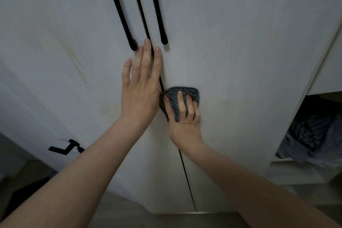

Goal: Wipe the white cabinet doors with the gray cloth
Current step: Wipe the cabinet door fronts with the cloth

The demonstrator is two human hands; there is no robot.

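Left hand (141, 87): flat on the doors, fingers straight across the seam (141, 5), nothing held.
Right hand (183, 116): grip bunched round the cloth (182, 96), pressed on the right door (240, 52).
Risks: cloth snagging the seam; yellowish streaks on the left door (55, 42) missed.

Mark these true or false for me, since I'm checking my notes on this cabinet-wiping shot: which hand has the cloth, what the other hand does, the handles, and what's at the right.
1. The right hand presses the gray cloth against the right door. True.
2. The left hand pulls a black handle. False: it lies flat, fingers straight, over the seam below the handles.
3. Both doors are shut. True.
4. The cloth hangs from a handle. False: the right hand holds it.
5. An open compartment at the right holds dark fabric. True.
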